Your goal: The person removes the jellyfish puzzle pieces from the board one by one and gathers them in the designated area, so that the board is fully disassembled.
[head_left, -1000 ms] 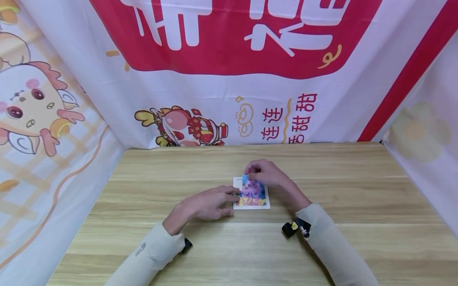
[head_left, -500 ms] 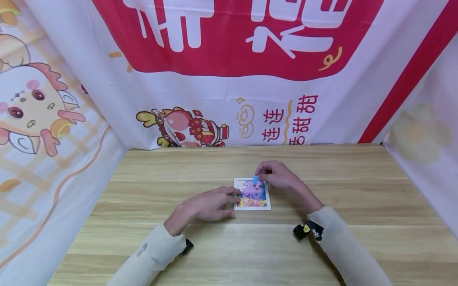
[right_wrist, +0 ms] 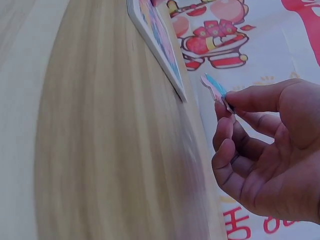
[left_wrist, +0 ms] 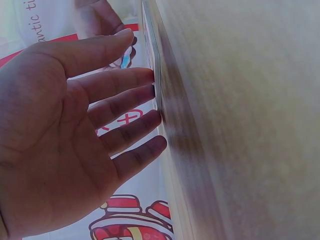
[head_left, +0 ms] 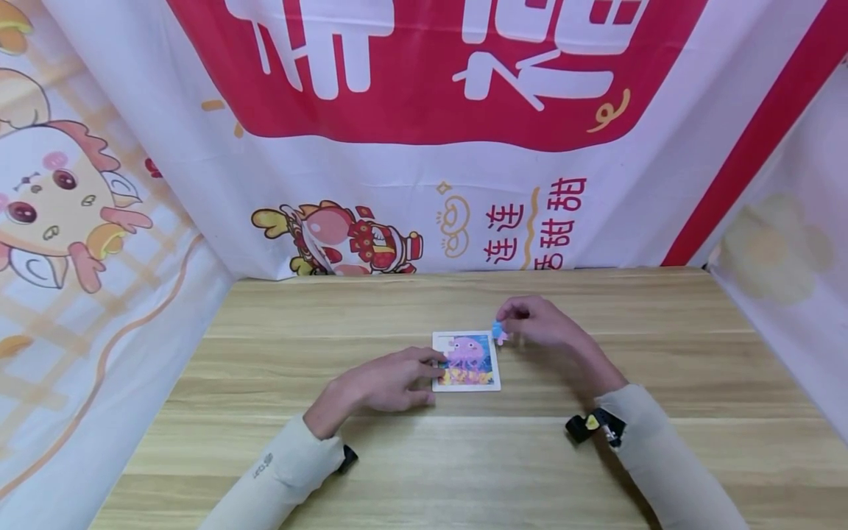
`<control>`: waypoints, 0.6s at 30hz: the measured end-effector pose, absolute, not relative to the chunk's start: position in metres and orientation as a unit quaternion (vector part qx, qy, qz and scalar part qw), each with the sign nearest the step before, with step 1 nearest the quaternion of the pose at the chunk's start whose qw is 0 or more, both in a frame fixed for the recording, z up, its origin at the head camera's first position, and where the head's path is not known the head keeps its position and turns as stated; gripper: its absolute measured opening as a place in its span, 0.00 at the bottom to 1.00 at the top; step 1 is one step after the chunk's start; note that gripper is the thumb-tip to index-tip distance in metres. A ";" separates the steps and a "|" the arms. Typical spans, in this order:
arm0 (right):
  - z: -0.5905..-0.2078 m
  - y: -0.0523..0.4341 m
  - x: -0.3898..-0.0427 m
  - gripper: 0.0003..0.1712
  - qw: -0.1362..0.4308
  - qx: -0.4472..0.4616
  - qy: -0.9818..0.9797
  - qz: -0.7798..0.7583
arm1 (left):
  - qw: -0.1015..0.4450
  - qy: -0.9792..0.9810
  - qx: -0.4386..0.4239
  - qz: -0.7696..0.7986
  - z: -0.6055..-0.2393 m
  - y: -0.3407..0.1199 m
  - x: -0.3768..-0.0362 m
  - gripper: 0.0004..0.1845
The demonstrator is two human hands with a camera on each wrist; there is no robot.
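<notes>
Large white Chinese characters, cropped at the top, are running across the red field of the white fabric banner (head_left: 430,169). Below, smaller red characters 连连 and 甜甜 are standing in columns. A small grey logo, unreadable, is showing on the cream left sleeve (head_left: 265,465).

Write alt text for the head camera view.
A right hand pinches a small blue puzzle piece just right of a jellyfish puzzle board on a wooden table. The left hand rests flat against the board's left edge.
</notes>
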State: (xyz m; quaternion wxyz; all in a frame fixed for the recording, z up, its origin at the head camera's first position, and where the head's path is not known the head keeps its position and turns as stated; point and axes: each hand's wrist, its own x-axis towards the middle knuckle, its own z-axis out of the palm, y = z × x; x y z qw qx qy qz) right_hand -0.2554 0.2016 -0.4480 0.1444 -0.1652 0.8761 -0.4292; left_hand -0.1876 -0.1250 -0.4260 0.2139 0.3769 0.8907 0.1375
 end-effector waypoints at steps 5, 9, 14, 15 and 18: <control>-0.449 0.215 -0.253 0.11 0.152 -0.155 0.873 -0.438 | 0.211 0.891 0.377 0.137 -0.426 -0.125 -0.187 0.27; -0.449 0.225 -0.250 0.11 0.158 -0.149 0.870 -0.443 | 0.209 0.891 0.378 0.138 -0.427 -0.125 -0.187 0.27; -0.449 0.235 -0.249 0.12 0.166 -0.142 0.868 -0.447 | 0.205 0.892 0.379 0.136 -0.427 -0.125 -0.186 0.27; -0.449 0.237 -0.250 0.12 0.167 -0.141 0.867 -0.448 | 0.204 0.892 0.380 0.135 -0.428 -0.125 -0.186 0.27; -0.448 0.244 -0.250 0.12 0.166 -0.137 0.867 -0.449 | 0.200 0.892 0.382 0.133 -0.429 -0.124 -0.187 0.27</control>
